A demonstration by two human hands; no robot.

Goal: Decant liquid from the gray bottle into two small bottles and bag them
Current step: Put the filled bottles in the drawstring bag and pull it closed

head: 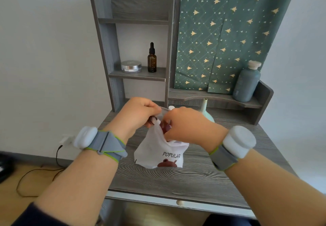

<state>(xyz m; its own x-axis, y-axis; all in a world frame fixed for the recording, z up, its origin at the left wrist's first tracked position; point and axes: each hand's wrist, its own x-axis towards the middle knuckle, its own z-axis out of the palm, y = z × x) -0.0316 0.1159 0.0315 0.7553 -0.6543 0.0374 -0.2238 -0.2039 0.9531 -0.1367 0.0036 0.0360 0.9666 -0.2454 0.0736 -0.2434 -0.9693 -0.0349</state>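
Observation:
A small white cloth bag (159,152) printed "POPULAR" with a brown figure stands on the grey wood-grain desk (176,178). My left hand (136,113) pinches the bag's top edge on the left. My right hand (185,125) grips the top on the right, fingers curled at the opening. Something dark reddish shows in the mouth between my hands; I cannot tell what it is. A white cap (171,108) peeks out just behind my hands. The gray bottle (247,84) with a pale cap stands on the right shelf, away from both hands.
A pale green funnel (206,110) stands spout-up behind my right hand. An amber dropper bottle (152,60) and a round silver tin (131,66) sit on the left shelf. Green tree-patterned paper (220,37) covers the back. A black cable (44,171) lies on the floor at left.

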